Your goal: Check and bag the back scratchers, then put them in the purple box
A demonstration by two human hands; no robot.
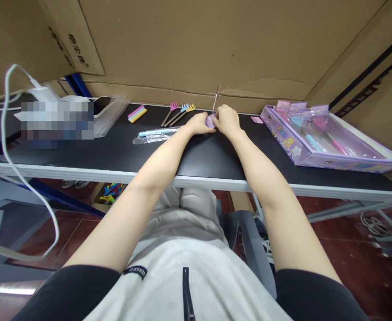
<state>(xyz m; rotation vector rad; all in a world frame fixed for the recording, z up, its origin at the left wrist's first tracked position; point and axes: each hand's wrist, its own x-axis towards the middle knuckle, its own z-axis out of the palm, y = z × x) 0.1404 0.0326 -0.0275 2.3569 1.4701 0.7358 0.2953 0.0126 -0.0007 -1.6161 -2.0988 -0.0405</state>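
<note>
A small purple printed card (210,121) is pinched between my two hands, over the back of the black table. My left hand (199,123) grips its left side, thumb towards me. Closed fingers of my right hand (227,119) meet its right edge. Beneath and left of my left forearm lies a clear plastic sleeve with a light blue stick (156,132) inside. Just behind are small claw-headed back scratchers with dark rods: a pink one (173,107), a blue one (184,108) and a yellow one (190,108).
Pink, blue and yellow handle tubes (137,114) lie left of the scratchers, with clear plastic sleeves (111,117) further left. A purple display box (299,151) with packed scratchers stands right. A pink card (257,120) lies beside it. Cardboard walls the back; a white cable (5,116) loops at left.
</note>
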